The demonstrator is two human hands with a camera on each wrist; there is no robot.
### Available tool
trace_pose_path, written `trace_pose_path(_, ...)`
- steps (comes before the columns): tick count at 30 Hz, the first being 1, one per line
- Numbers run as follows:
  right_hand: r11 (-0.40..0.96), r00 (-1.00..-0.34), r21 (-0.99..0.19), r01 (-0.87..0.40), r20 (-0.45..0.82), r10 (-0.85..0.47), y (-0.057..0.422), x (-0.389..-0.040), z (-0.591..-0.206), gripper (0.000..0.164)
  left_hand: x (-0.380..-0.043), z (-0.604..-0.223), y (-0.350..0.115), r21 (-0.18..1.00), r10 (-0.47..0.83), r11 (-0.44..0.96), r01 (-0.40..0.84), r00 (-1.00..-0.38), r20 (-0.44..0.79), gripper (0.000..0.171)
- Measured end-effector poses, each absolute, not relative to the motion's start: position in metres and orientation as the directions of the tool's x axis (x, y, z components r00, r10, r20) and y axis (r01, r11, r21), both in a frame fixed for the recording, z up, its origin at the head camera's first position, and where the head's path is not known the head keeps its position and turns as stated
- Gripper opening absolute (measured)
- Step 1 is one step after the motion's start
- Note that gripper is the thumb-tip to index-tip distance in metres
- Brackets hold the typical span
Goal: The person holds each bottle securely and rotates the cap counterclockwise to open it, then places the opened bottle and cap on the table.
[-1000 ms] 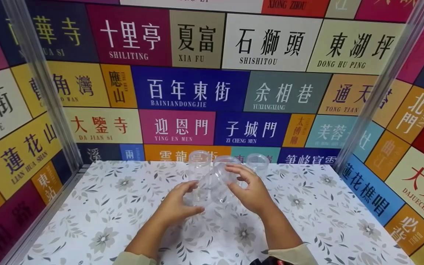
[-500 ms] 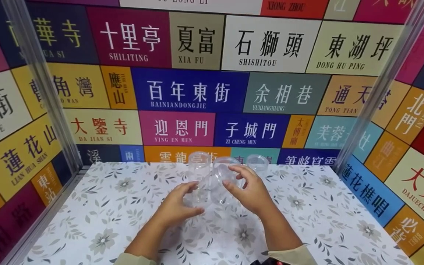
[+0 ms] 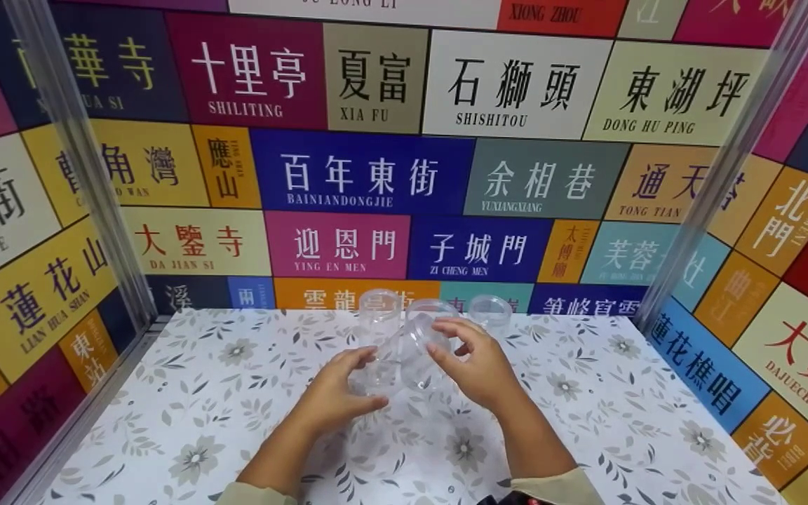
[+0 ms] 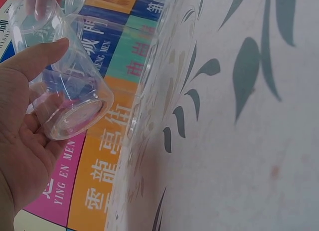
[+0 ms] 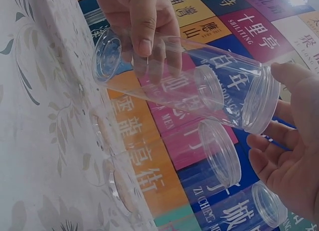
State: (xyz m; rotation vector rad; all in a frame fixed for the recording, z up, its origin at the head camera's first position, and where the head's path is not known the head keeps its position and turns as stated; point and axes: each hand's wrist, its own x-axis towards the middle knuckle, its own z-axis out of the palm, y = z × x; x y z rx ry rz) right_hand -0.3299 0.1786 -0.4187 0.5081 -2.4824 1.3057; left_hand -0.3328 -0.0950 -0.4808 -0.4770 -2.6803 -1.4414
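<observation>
Both hands hold one clear plastic jar [image 3: 414,351], tilted above the table. My left hand [image 3: 337,393] grips it near its base, thumb on one side and fingers on the other, as the left wrist view shows with the jar [image 4: 75,91] lying across the palm. At the ringed rim end, my right hand [image 3: 474,365] has its thumb on the edge and its fingers curled beneath; the right wrist view shows this rim of the jar [image 5: 266,101]. Whether a lid sits on that rim I cannot tell. Nothing shows inside the jar.
Behind the held jar stand more clear jars: one at left [image 3: 379,301], one in the middle [image 3: 439,306], one at right [image 3: 490,308]. The table [image 3: 236,421] has a white leaf-and-flower cover. A sign-patterned wall [image 3: 362,172] rises at its back.
The held jar's rim end has shifted slightly to the left, and the right hand's fingers have moved a little along it. The left hand stays in place.
</observation>
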Motion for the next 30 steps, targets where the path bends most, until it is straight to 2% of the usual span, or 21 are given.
trace_pose_path(9,0.456,-0.861,-0.731,-0.507,0.450,-0.237,0.1805,-0.3293,-0.4186,0.035,-0.3342,-0.4797,-0.0952,0.818,0.233,0.510,0.267,-0.958,0.167,0.086)
trace_pose_path(20,0.437,-0.865,-0.747,-0.501,0.447,-0.229,0.1804,-0.3306,-0.4192,0.036,-0.3339,-0.4767,-0.0950,0.821,0.220,0.523,0.228,-0.967,0.128,0.084)
trace_pose_path(30,0.488,-0.891,-0.750,-0.446,0.424,-0.163,0.1805,-0.3285,-0.4174,0.049,-0.3342,-0.4789,-0.0944,0.801,0.227,0.535,0.269,-0.959,0.171,0.084)
